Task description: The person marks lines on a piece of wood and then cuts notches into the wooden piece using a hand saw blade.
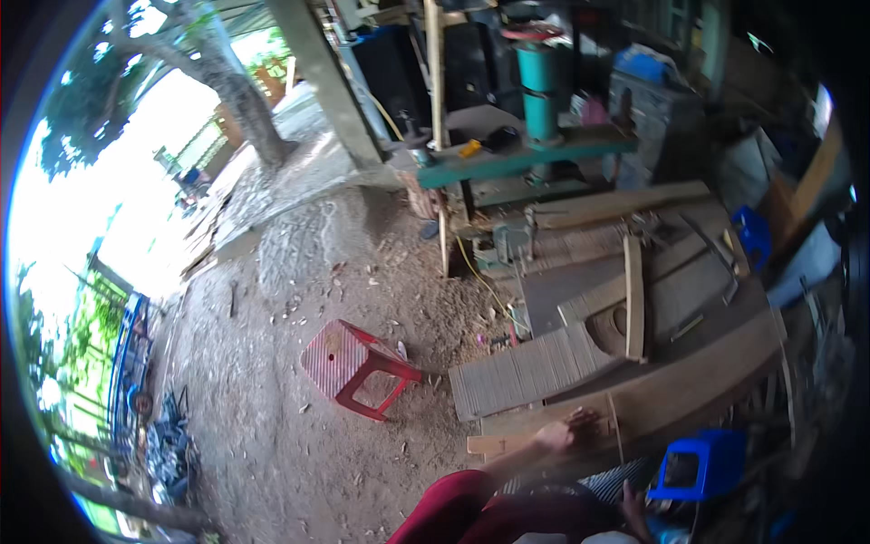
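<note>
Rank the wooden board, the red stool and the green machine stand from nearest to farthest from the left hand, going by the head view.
From the left hand:
1. Wooden board, under the hand, touching it.
2. Red stool, tipped over on the dirt to the left.
3. Green machine stand, far ahead under the shed.

R hand [634, 515] partly cut off by bottom edge, grip unclear; L hand [564, 433] blurred.
</note>
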The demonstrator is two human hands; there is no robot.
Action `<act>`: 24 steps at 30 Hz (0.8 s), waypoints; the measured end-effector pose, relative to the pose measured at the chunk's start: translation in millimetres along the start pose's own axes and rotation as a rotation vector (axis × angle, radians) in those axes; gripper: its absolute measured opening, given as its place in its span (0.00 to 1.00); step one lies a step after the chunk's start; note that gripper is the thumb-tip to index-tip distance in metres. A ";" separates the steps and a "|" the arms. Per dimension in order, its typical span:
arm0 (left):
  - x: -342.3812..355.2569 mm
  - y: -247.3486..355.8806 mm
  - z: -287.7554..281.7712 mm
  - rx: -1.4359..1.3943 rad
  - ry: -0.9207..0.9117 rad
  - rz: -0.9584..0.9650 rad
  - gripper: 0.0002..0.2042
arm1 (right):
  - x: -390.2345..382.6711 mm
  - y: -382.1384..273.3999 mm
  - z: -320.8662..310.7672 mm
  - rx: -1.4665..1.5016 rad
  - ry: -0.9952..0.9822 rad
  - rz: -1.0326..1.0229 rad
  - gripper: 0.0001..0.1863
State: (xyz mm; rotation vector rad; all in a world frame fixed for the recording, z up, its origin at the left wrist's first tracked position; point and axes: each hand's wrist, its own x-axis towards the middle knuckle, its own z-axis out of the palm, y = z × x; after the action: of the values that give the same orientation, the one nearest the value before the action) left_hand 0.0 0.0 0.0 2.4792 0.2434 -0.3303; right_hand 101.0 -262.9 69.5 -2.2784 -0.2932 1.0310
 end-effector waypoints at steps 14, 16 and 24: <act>0.5 -15.9 14.9 -0.051 0.514 0.572 0.25 | 58.0 109.7 46.6 -0.232 0.249 -0.251 0.30; -8.4 -7.6 0.2 0.000 0.173 0.251 0.16 | 61.7 113.0 51.2 -0.193 0.249 -0.271 0.29; -12.0 -5.7 1.2 0.149 -0.134 -0.001 0.12 | 61.1 107.0 58.9 -0.057 0.239 -0.229 0.29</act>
State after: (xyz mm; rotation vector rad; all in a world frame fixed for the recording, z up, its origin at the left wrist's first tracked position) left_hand -13.1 2.7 -0.6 2.5895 0.1704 -0.5303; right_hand 93.4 -294.7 -63.1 -2.3249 -0.4748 0.6357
